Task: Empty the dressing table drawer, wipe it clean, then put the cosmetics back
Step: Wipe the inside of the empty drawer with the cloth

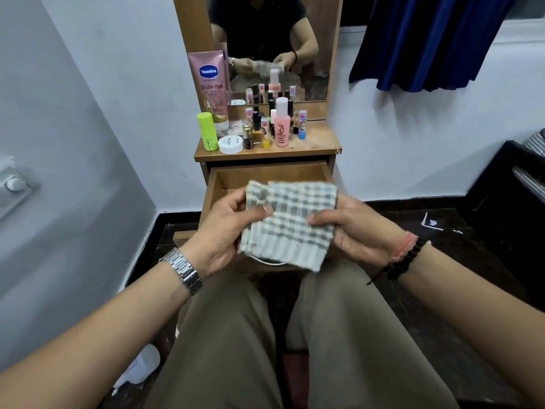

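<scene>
Drawer [219, 184] is hanging open below the desk [318, 143], where the "Vaseline Gluta-Hya" tube [210, 87] is standing among bottles. I am pinching a cloth [290, 222] in my left grip [219, 231] and right grip [358, 231].

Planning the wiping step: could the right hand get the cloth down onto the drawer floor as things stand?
Probably yes. The drawer is pulled out and looks empty where visible, and the right hand holds the checked cloth just above it. The left hand also grips the cloth and would need to let go.
</scene>
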Action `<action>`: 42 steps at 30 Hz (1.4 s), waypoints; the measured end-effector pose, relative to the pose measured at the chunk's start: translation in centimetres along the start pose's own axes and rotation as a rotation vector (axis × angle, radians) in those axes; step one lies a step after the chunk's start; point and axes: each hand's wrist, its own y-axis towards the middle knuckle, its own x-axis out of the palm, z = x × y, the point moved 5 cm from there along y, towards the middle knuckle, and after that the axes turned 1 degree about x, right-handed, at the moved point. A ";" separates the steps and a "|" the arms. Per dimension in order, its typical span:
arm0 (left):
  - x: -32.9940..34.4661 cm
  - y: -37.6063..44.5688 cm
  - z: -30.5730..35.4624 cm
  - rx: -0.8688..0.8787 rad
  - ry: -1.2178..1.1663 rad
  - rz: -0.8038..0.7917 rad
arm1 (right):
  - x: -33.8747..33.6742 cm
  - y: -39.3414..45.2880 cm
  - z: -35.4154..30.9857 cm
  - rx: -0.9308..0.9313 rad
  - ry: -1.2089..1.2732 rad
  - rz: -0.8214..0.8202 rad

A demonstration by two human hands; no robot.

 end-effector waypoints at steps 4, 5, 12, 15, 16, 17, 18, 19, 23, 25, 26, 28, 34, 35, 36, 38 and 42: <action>-0.3 0.1 3.4 0.356 0.073 0.008 | 1.0 -1.4 -3.3 -0.497 -0.354 0.098; -0.4 0.1 3.3 0.369 0.081 0.007 | 1.1 -1.6 -3.3 -0.537 -0.423 0.119; -0.9 0.0 3.4 0.312 -0.023 -0.001 | 1.3 -1.8 -3.6 -0.526 -0.463 0.122; -1.0 -0.1 3.5 0.333 0.023 -0.045 | 1.0 -1.5 -3.3 -0.486 -0.392 0.095; -0.9 -0.3 3.7 0.346 0.039 -0.064 | 1.0 -1.5 -3.3 -0.472 -0.353 0.088; -0.8 -0.4 3.8 0.360 0.056 -0.081 | 0.8 -1.4 -3.3 -0.457 -0.308 0.081; -0.8 -0.4 3.9 0.371 0.073 -0.098 | 0.7 -1.3 -3.3 -0.443 -0.268 0.074; -0.7 -0.5 4.1 0.380 0.091 -0.112 | 0.6 -1.3 -3.4 -0.433 -0.237 0.068; -0.5 -0.2 3.7 0.315 0.088 -0.163 | 0.4 -1.1 -3.4 -0.406 -0.154 0.053; -0.3 -0.1 3.3 0.253 0.032 -0.203 | 0.2 -1.0 -3.5 -0.385 -0.116 0.049; -0.2 -0.1 3.1 0.240 0.042 -0.207 | 0.1 -1.0 -3.5 -0.374 -0.101 0.044; -0.4 -0.1 2.7 0.250 0.144 -0.166 | 0.1 -0.7 -3.5 -0.356 -0.066 0.039; -0.4 -0.1 2.3 0.133 0.053 -0.029 | 0.8 -0.2 0.2 0.181 0.205 -0.091; -0.6 0.0 2.0 0.085 0.020 -0.002 | 1.1 -0.3 0.9 0.254 0.221 -0.134; -0.8 0.0 1.8 0.037 -0.002 0.021 | 1.2 -0.4 1.5 0.280 0.205 -0.153; -1.3 0.1 1.2 -0.041 -0.030 0.043 | 1.4 -0.3 2.0 0.256 0.117 -0.118; -1.7 0.7 0.9 -0.035 0.014 0.082 | 0.4 0.1 1.3 0.241 0.131 0.026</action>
